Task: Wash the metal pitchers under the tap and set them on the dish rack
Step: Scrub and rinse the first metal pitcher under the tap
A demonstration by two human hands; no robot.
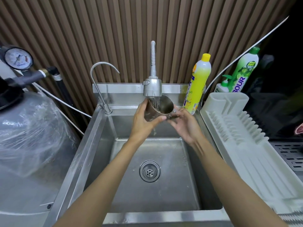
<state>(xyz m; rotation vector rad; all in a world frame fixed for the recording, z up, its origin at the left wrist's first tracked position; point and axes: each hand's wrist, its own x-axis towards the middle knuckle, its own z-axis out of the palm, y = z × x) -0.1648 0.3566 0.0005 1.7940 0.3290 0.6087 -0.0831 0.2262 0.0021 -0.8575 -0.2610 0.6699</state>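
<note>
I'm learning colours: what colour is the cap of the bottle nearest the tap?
The cap is yellow, seen in the head view.

The pitcher [158, 110] at centre is bare metal, smooth and mirror-bright. The sink [98, 136] is brushed steel with a dull sheen. The spray head [152, 86] above it looks satin grey. At right, the dish rack [246, 145] is matt pale plastic and the yellow bottle [199, 82] glossy plastic. Clear crinkled film wraps the tank [32, 128] at left, and the wall [114, 30] is matt, ribbed brown slats
</note>
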